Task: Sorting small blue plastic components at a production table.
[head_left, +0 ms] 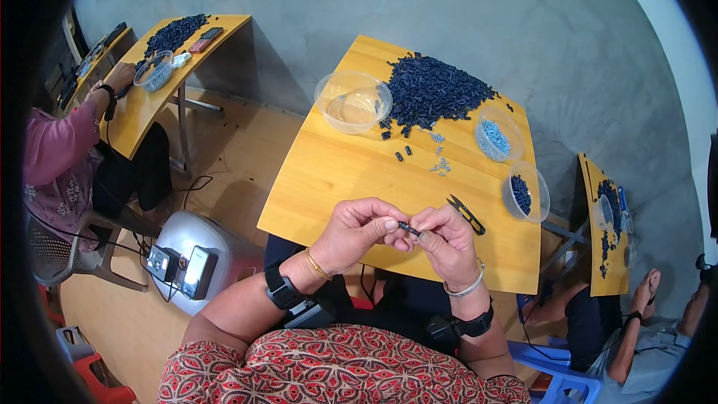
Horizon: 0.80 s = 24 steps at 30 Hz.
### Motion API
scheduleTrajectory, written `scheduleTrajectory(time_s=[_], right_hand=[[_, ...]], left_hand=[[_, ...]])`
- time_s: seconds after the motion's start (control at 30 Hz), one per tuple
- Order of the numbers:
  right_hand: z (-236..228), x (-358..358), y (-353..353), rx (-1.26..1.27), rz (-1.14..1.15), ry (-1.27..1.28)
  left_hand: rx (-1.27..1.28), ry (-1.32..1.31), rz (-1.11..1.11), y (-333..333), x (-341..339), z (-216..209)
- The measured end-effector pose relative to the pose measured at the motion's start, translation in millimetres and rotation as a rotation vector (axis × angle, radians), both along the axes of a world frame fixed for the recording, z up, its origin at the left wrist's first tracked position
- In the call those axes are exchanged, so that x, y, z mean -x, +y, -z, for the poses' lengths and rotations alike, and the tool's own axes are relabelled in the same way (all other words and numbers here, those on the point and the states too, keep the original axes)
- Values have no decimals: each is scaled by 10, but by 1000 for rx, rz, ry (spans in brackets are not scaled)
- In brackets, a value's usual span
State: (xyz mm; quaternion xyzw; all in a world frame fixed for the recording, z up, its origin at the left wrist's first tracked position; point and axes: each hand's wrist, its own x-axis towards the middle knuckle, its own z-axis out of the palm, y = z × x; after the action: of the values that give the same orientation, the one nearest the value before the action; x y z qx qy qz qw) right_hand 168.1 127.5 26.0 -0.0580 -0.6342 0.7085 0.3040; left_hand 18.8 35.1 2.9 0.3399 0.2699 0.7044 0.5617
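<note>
Above the near edge of the yellow table (314,187), my two hands meet over one small black cylindrical part (408,229). My left hand (364,230) pinches one end of it between thumb and fingertips. The other end sits in the closed fingertips of my right hand (446,239). What the part is exactly, I cannot make out. Just right of my right hand lies a pair of black thread snips (467,215). Farther back are a few loose black pieces (404,153) and scattered small grey-blue pieces (441,164).
A big heap of black parts (434,93) covers the table's back. A clear bowl (353,123) stands left, a bowl of blue pieces (495,138) and a bowl of black parts (523,193) right. Co-workers sit at tables (161,108) (598,269) either side. A grey box (224,254) holds devices.
</note>
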Motion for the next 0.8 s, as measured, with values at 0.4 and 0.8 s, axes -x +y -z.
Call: scheduleTrajectory(time_s=[0.4, 0.8], right_hand=[[15, 14, 9, 24, -10, 33], [23, 21, 7, 53, -12, 48]], left_hand=[[13, 1, 4, 2, 0, -9], [9, 0, -4, -3, 0, -18]])
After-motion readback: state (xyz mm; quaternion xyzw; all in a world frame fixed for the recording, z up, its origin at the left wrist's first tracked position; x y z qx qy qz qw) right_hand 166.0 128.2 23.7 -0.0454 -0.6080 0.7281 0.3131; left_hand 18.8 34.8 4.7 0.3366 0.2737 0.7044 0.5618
